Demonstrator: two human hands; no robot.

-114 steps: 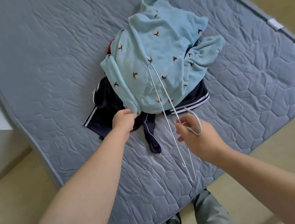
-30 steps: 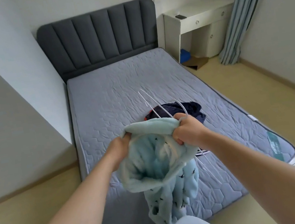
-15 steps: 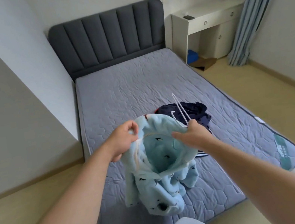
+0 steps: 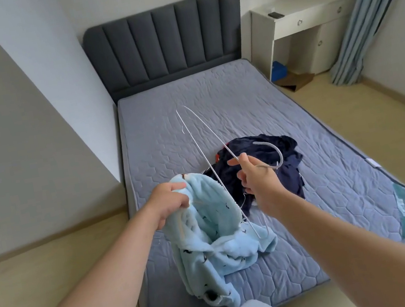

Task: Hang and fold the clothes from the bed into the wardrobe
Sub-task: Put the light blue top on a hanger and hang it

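A light blue fleece garment (image 4: 213, 243) with small dark bird prints hangs over the foot of the grey mattress (image 4: 228, 105). My left hand (image 4: 169, 199) grips its upper edge and holds it up. My right hand (image 4: 255, 176) pinches a white wire hanger (image 4: 203, 142) near its hook, which curls to the right. The hanger's long end points up and away over the bed, and its lower end dips beside the garment's opening. Behind my right hand a heap of dark navy clothes (image 4: 275, 159) with a bit of red lies on the mattress.
A dark grey padded headboard (image 4: 165, 43) stands at the far end. A white desk (image 4: 305, 19) with drawers is at the back right, with a blue item and a cardboard box under it. A grey-blue curtain (image 4: 370, 4) hangs at right. White walls close the left side.
My right hand has let go of the garment's edge and lifted the hanger clear, so it now stretches up over the bed. The left hand alone keeps holding the blue garment.
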